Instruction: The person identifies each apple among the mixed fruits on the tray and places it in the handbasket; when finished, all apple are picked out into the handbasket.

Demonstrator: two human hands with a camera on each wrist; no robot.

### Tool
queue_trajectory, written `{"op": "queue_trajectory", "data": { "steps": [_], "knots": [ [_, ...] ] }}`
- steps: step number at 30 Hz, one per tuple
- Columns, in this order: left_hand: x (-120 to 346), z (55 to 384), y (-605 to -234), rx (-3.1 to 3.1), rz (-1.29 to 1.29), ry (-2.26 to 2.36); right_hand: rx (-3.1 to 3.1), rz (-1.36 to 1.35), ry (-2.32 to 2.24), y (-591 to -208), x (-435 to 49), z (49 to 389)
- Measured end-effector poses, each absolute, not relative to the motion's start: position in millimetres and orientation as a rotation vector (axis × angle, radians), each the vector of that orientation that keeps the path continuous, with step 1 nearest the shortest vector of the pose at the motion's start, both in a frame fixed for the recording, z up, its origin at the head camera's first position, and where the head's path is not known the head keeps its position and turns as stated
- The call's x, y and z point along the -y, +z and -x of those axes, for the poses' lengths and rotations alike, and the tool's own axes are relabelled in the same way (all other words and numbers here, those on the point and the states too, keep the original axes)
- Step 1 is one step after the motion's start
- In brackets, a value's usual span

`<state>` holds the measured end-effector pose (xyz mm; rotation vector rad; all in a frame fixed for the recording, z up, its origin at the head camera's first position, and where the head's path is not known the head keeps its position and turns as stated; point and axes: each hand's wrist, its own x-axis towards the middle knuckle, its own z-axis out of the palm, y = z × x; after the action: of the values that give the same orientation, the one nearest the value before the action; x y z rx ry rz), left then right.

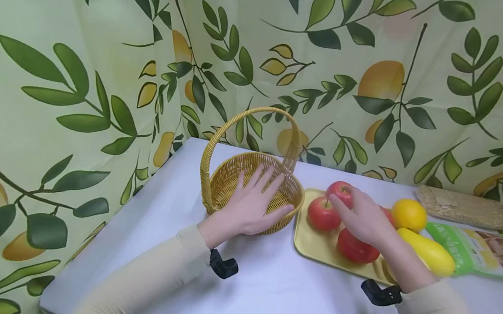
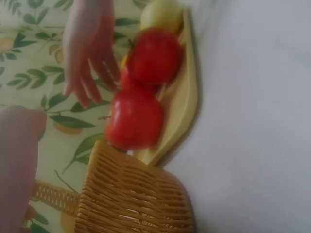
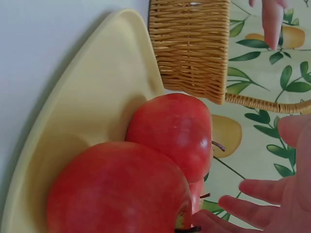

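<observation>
My left hand is over a round wicker basket with a tall arched handle, its fingers straight and spread. My right hand hovers above the apples on a pale yellow tray, fingers extended and loosely apart. In the right wrist view nothing lies between those fingers. A red apple sits at the tray's left, another apple behind it, and a third apple nearer the front. My right hand partly hides a further red fruit. The left wrist view is blurred.
An orange and a long yellow fruit lie at the tray's right. Beyond them are a green printed packet and a flat woven tan item. A leaf-patterned cloth hangs behind the white table.
</observation>
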<state>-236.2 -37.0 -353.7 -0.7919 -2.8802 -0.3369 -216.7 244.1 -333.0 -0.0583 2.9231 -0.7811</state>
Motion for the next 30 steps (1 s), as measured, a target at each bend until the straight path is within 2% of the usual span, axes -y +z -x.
{"op": "queue_trajectory", "data": {
  "steps": [11,19,30],
  "knots": [
    [64,207,-374,2.777,0.834,-0.653,-2.878,0.133,-0.761,-341,-246,221],
    [80,182,-397,2.636,0.828,-0.827,-2.904,0.155,-0.765,-346,-230,218],
    [100,189,-417,2.07,0.873,-1.098,-2.843,0.088,-0.721,-345,-233,235]
  ]
}}
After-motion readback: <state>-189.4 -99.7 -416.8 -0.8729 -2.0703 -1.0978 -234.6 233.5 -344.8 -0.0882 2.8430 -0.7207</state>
